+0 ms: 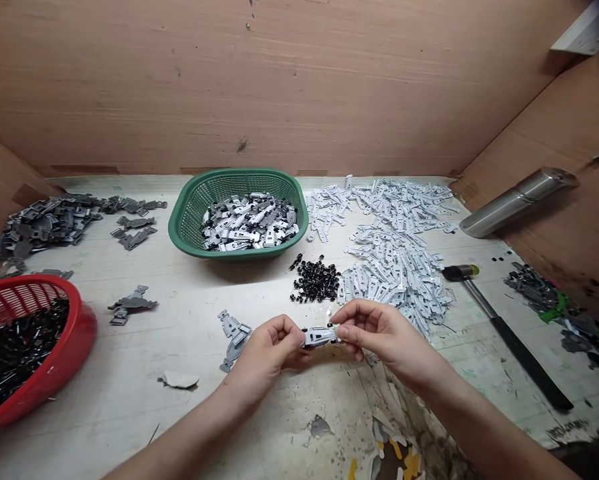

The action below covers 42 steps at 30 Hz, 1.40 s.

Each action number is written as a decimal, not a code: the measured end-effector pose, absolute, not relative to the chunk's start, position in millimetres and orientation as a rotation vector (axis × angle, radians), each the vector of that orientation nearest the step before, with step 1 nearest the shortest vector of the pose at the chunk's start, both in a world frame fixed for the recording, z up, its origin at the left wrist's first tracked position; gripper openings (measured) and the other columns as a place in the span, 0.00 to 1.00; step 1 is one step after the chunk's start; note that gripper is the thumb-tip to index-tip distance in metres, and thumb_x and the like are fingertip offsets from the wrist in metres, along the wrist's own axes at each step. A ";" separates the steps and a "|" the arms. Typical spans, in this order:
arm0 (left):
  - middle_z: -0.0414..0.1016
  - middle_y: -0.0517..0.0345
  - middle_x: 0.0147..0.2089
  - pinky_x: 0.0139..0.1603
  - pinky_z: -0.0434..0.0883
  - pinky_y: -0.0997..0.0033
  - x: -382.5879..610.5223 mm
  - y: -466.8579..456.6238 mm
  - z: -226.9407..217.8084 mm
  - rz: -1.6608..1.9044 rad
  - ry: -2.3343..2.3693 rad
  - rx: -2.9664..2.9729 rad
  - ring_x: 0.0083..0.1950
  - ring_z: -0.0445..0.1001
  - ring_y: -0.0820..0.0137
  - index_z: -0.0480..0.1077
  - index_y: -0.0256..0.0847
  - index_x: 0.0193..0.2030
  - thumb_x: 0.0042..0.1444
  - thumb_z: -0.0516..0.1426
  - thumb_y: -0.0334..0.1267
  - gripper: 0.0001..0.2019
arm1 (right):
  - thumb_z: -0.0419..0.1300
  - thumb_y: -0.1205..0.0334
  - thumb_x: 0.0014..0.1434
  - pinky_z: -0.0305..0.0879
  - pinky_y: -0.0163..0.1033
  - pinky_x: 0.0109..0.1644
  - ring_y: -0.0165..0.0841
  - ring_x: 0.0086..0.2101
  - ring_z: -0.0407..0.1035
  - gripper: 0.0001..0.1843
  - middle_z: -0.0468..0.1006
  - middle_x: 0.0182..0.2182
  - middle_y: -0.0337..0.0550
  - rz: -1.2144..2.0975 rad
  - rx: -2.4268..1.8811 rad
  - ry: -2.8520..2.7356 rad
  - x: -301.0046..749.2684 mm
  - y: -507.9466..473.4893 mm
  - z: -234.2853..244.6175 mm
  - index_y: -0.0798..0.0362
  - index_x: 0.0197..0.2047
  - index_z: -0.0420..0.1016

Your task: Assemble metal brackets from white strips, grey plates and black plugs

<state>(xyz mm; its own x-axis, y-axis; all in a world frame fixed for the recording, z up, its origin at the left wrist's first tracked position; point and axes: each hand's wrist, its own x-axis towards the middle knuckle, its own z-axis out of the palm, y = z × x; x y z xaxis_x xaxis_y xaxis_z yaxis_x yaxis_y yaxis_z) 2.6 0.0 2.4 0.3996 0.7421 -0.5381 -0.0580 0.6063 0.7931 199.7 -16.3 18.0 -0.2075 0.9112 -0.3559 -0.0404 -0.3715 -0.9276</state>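
Both ends of toy car (320,337) were clamped: left hand (275,343) pinched one, right hand (382,335) other; car sat between them. Judged light, stiff, slightly slick; best held by body, clear of wheels (330,326). Green basket (224,255) stood beyond grip.

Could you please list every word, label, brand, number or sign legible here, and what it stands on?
None can be read.
The faint green marks on the pale, worn tabletop are too blurred.
The small white-and-grey toy car shows no legible lettering.
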 end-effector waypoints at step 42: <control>0.71 0.58 0.30 0.26 0.56 0.72 -89.5 54.0 25.7 0.009 1.682 1.828 0.29 0.68 0.65 0.65 0.42 0.30 0.40 0.58 0.40 0.10 | 0.61 0.63 0.55 0.57 0.33 0.24 0.31 0.23 0.67 0.13 0.74 0.20 0.44 0.260 -1.491 -2.657 134.0 109.7 47.3 0.55 0.20 0.70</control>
<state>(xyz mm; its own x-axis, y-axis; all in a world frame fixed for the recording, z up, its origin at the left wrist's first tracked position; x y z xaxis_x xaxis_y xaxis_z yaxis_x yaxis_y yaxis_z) -89.5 54.0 25.7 0.1786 0.8949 -0.4089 0.8905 0.0297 0.4541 134.0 109.7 47.3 -0.5218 0.8530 -0.0099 0.8388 0.5109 -0.1881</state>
